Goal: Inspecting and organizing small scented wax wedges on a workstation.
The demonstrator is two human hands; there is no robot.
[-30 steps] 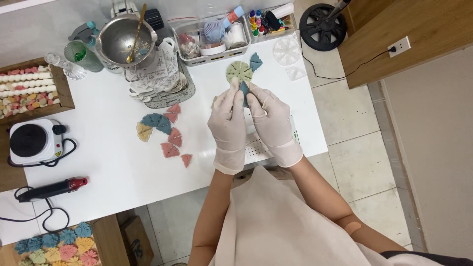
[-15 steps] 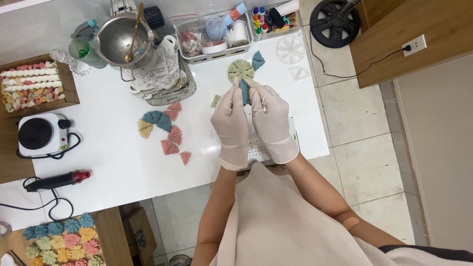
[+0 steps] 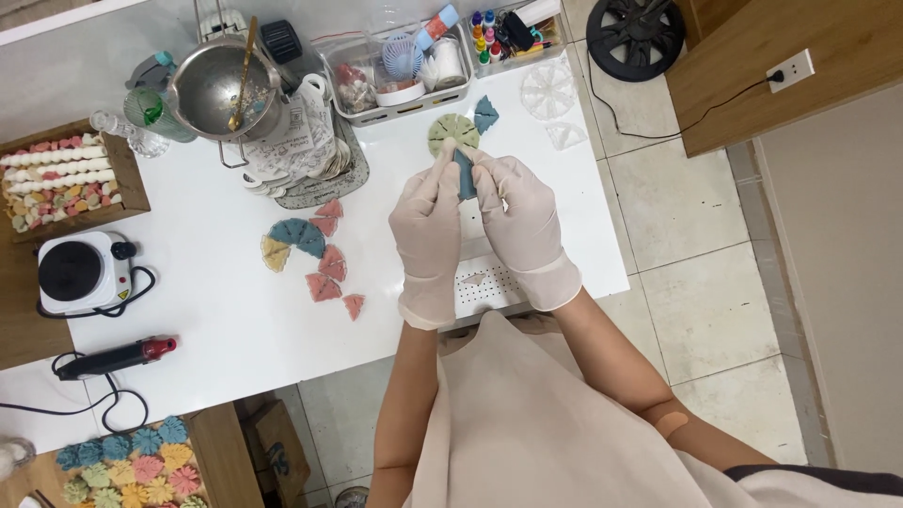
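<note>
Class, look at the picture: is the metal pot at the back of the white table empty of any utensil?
No: a gold-coloured spoon stands inside the metal pot.

Compared with 1 second ago, both gloved hands sit slightly farther from the body, the left hand [image 3: 430,235] and right hand [image 3: 520,226] pinching the blue wedge piece [image 3: 465,173] more upright between the fingertips. The wedge's far tip now nearly meets the green round disc [image 3: 452,133].
</note>
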